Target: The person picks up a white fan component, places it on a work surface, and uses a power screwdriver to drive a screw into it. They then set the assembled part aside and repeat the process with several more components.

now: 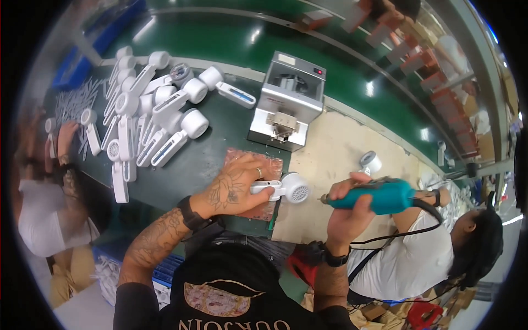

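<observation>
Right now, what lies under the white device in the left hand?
The white device has a reddish mat under its handle and a beige sheet below its round head. Whatever the left hand and device cover cannot be seen.

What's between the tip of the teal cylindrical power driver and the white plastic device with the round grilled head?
In the head view, only bare beige work surface shows between the tip of the teal driver and the white device.

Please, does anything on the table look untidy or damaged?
The heap of white devices at the left looks untidy: they overlap and point different ways. A separate white device lies apart at the right. No damage is clear.
</observation>
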The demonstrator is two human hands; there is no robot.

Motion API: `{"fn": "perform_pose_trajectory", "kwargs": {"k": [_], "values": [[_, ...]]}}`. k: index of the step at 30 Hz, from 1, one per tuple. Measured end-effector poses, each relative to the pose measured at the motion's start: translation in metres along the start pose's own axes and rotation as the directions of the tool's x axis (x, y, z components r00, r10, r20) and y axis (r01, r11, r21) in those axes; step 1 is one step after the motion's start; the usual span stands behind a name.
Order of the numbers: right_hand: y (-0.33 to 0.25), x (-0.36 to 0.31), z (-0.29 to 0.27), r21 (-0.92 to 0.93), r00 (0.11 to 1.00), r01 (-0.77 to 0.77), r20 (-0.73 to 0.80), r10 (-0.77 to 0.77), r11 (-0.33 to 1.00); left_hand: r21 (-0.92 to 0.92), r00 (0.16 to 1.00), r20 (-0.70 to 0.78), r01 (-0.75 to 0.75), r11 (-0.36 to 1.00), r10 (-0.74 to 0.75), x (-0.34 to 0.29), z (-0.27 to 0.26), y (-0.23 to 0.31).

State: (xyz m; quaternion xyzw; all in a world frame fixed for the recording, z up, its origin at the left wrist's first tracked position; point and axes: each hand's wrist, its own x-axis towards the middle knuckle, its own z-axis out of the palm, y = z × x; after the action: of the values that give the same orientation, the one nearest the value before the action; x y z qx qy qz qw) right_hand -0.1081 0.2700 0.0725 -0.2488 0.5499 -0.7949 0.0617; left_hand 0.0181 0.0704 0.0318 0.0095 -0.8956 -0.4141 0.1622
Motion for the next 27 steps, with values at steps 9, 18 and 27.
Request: {"fn": "perform_pose_trajectory", "kwargs": {"k": [9,18,27], "values": [[0.034,0.067,0.1,0.095,0.981,0.107,0.15,-0.121,0.99,0.308,0.99,0.023,-0.138,0.941,0.137,-0.019,-0.004,-0.011],[0.072,0.074,0.112,0.052,0.965,0.125,0.226,-0.134,0.991,0.191,0.996,0.041,-0.089,0.978,0.083,-0.02,-0.004,-0.012],[0.027,0.021,0.086,-0.033,0.984,0.005,0.176,0.001,0.999,0.284,0.995,-0.012,-0.092,0.954,0.1,-0.022,0.001,-0.017]]}}
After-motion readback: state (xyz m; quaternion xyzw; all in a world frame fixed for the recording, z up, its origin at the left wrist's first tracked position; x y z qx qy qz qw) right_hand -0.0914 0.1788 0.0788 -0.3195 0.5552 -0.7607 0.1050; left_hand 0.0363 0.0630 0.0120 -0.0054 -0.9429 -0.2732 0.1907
